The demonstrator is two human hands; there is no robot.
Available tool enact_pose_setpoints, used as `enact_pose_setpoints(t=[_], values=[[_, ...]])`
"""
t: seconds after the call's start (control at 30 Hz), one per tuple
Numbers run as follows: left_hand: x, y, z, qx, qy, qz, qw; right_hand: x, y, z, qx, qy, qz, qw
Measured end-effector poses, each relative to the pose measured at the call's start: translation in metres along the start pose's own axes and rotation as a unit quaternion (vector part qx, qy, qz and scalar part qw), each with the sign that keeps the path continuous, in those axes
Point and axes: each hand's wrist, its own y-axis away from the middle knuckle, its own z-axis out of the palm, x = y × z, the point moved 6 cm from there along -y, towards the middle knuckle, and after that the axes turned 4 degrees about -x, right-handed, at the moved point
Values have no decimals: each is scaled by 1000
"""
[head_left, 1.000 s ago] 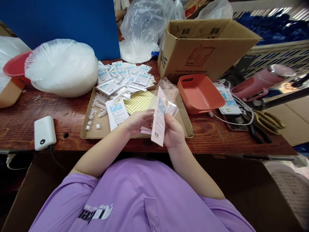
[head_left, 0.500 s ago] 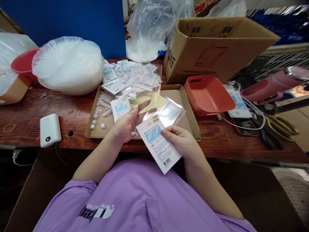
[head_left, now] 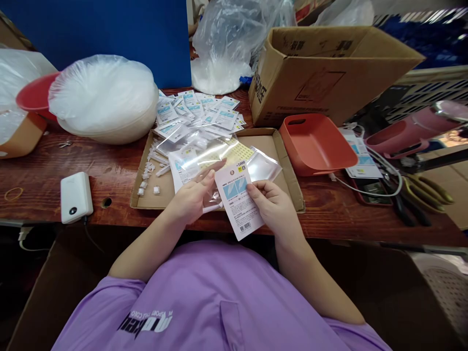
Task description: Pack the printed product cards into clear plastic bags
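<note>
My right hand [head_left: 276, 204] pinches the right edge of a white printed card [head_left: 239, 204] with a blue picture and a barcode, tilted above the front edge of a shallow cardboard tray [head_left: 298, 195]. My left hand [head_left: 192, 197] grips a clear plastic bag [head_left: 210, 168], which extends over the tray toward the back. The card's upper left corner is close to the bag near my left thumb. Beneath lie another printed card [head_left: 179, 163], a yellow sticker sheet [head_left: 239, 152] and a stack of clear bags [head_left: 265, 165]. Small white plastic pieces [head_left: 146, 173] are scattered at the tray's left.
Behind the tray is a pile of packed cards [head_left: 197, 109]. A wrapped bowl [head_left: 106, 131] and a white power bank [head_left: 76, 197] are at left. An orange basket [head_left: 318, 146], a cardboard box [head_left: 340, 83], and scissors [head_left: 426, 192] are at right.
The card has moved up and left toward my left hand and turned more upright. The clear bag, raised before, now lies lower across the tray, uncovering the pile behind.
</note>
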Motion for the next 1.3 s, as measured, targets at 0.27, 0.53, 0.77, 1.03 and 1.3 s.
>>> enact_pose_setpoints(t=[0.27,0.53,0.77,1.03,1.3], values=[[0,1,-6,33,8,2,999,-18,14,8,22,110,-52,992],[2,4,-15,-25,-25,-79,996,-13,-6,4,-91,56,46,993],[6,2,-27,26,28,-93,995,-14,-14,10,-139,67,57,986],[-1,10,-22,-40,-16,-137,990,-24,-25,9,-77,45,3,996],[-19,7,-22,-38,-52,-121,991,-6,-31,29,-83,-19,-2,996]])
